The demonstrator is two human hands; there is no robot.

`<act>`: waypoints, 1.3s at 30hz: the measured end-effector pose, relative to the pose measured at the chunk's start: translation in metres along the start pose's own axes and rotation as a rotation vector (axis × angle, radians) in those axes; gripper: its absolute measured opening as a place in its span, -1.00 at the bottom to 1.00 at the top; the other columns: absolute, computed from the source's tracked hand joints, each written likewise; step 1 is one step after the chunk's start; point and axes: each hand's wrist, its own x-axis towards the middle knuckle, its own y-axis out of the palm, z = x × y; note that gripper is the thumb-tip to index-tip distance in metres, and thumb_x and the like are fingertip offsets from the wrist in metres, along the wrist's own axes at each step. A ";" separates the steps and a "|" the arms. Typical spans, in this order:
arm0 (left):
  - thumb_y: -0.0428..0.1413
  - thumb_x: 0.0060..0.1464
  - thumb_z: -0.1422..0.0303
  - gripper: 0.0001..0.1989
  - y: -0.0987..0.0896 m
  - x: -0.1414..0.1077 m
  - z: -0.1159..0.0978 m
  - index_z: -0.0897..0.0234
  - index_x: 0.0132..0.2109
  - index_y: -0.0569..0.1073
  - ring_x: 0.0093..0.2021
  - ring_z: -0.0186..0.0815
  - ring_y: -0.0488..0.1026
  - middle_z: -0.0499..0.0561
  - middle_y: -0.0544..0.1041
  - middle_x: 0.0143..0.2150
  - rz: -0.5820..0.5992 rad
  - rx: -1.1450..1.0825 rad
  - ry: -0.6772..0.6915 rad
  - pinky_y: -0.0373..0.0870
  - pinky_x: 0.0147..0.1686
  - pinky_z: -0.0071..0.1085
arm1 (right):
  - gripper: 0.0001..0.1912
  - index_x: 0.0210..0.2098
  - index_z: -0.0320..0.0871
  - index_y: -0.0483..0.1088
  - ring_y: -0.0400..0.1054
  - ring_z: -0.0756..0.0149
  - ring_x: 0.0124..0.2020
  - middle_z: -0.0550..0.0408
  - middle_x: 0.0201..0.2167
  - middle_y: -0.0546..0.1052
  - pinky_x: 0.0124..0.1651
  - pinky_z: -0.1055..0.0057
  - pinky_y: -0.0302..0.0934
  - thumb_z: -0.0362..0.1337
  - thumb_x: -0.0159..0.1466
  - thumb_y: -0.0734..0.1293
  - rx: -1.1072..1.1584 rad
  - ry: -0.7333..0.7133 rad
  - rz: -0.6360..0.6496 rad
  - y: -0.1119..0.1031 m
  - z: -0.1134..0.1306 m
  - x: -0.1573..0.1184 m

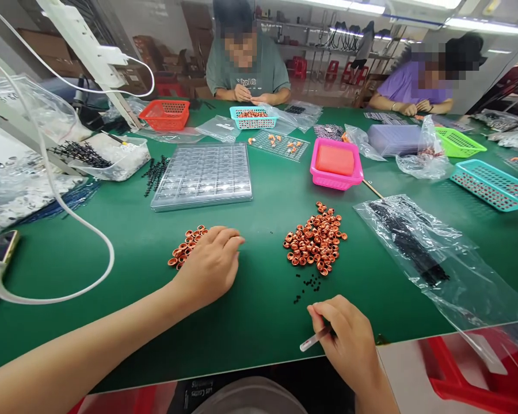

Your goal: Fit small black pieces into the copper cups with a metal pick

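Observation:
My left hand [216, 259] rests at the right side of a small group of copper-coloured cup-shaped pieces [183, 250]. Its fingers curl down and close, and whatever they grip is hidden beneath them. In my right hand [345, 333], near the front edge, is a thin translucent stick [314, 339] whose pale end juts out to the left below the fingers. Thumb and forefinger are pinched together just below a scatter of tiny black pieces [311, 283]. Behind these lies a bigger heap of the copper-coloured cups [315, 238].
A clear compartment tray [202, 175] lies on the green table [259, 322]. Further back stand a pink basket [336, 179] and a red basket [166, 115]. A plastic bag of black strips [408, 244] is at right, a white cable [106, 270] at left. Two people sit opposite.

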 end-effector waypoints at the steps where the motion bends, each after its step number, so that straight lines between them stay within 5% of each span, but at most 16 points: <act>1: -0.07 0.27 0.47 -0.73 0.001 0.009 -0.007 0.42 0.01 0.43 0.07 0.03 0.34 0.28 0.46 0.02 0.019 -0.063 0.015 0.33 0.12 0.08 | -0.95 -0.27 -0.13 0.39 0.30 0.45 -0.48 0.18 -0.49 0.48 -0.39 0.49 0.17 -0.40 0.32 0.31 -0.002 0.003 -0.004 0.000 0.000 0.000; 5: -0.09 0.35 0.41 -0.66 0.022 0.052 -0.034 0.46 0.17 0.36 0.27 0.00 0.24 0.28 0.38 0.22 0.151 -0.379 0.061 0.18 0.29 0.04 | -0.94 -0.24 -0.14 0.39 0.30 0.44 -0.47 0.17 -0.48 0.48 -0.38 0.48 0.17 -0.41 0.32 0.32 -0.009 0.002 -0.026 0.001 0.001 0.000; 12: -0.08 0.37 0.35 -0.64 0.068 0.101 -0.046 0.31 0.23 0.35 0.32 -0.15 0.25 0.11 0.41 0.26 0.251 -0.500 0.129 0.23 0.32 -0.16 | -0.95 -0.26 -0.12 0.39 0.25 0.45 -0.51 0.20 -0.52 0.46 -0.43 0.48 0.12 -0.39 0.33 0.30 -0.047 0.009 -0.021 0.000 0.003 0.000; 22: -0.12 0.38 0.33 -0.53 0.050 0.046 -0.064 0.50 0.31 0.19 0.45 -0.03 -0.02 0.32 0.19 0.38 0.270 -0.537 0.023 0.10 0.38 0.04 | -0.91 -0.21 -0.12 0.36 0.29 0.41 -0.47 0.17 -0.47 0.50 -0.39 0.44 0.14 -0.41 0.31 0.33 -0.038 0.011 0.013 0.000 0.001 -0.003; 27: -0.12 0.36 0.39 -0.47 0.032 0.015 -0.075 0.42 0.40 0.00 0.48 -0.07 -0.19 0.27 -0.01 0.46 0.293 -0.652 -0.057 0.04 0.40 0.07 | -0.87 -0.17 -0.12 0.36 0.32 0.41 -0.45 0.16 -0.43 0.53 -0.38 0.45 0.18 -0.42 0.30 0.34 -0.027 -0.009 0.026 -0.001 0.000 -0.003; 32: -0.12 0.34 0.45 -0.45 0.021 -0.003 -0.066 0.32 0.41 -0.05 0.46 -0.15 -0.07 0.22 0.01 0.46 0.295 -0.722 -0.061 0.08 0.39 0.02 | -0.86 -0.18 -0.10 0.37 0.36 0.43 -0.43 0.17 -0.42 0.53 -0.37 0.46 0.25 -0.42 0.29 0.35 0.012 0.035 0.034 -0.005 -0.002 -0.002; 35: -0.05 0.30 0.46 -0.45 0.019 -0.003 -0.054 0.34 0.37 0.02 0.41 -0.12 0.08 0.27 0.12 0.40 0.224 -0.676 -0.065 0.17 0.35 0.01 | -0.80 -0.14 -0.08 0.38 0.40 0.42 -0.37 0.15 -0.38 0.53 -0.35 0.46 0.30 -0.44 0.27 0.36 0.079 0.109 -0.040 -0.009 -0.003 -0.004; 39: 0.13 0.20 0.41 -0.64 0.016 0.007 -0.044 0.37 0.13 0.34 0.17 -0.04 0.28 0.24 0.38 0.14 0.176 -0.549 -0.061 0.32 0.17 0.02 | -0.75 -0.14 -0.09 0.43 0.43 0.34 -0.31 0.10 -0.32 0.52 -0.37 0.40 0.29 -0.49 0.22 0.37 0.215 0.266 -0.350 -0.010 0.001 -0.007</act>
